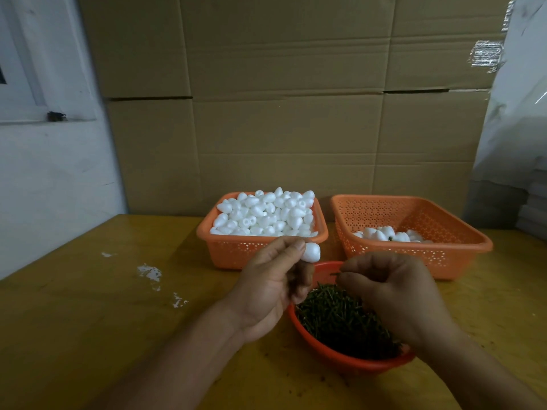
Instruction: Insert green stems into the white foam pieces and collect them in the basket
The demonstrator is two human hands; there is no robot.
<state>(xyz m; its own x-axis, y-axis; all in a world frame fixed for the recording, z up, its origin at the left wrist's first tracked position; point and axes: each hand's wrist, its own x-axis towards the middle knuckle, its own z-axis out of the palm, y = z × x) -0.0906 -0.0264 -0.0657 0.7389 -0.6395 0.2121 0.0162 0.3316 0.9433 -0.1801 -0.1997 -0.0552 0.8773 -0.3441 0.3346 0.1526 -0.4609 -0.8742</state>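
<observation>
Head view: left hand [270, 279] is pinching one foam piece [311, 252], right hand [390, 287] is pinching a green stem [336, 273] over the near red bowl [349, 361], insertion not yet made. Far-left basket [236, 255] is sitting heaped with bare pieces, far-right basket [444, 258] is holding only a few finished ones, so most is left.

Red bowl [349, 355] of green stems [340, 318] sits on the yellow table [88, 306]. Above it, left hand [272, 287] pinches one white foam piece [311, 252]; right hand [393, 294] pinches a single stem [335, 273]. Behind the bowl: a full foam basket [236, 250]; right of that, a nearly empty basket [414, 255].
</observation>
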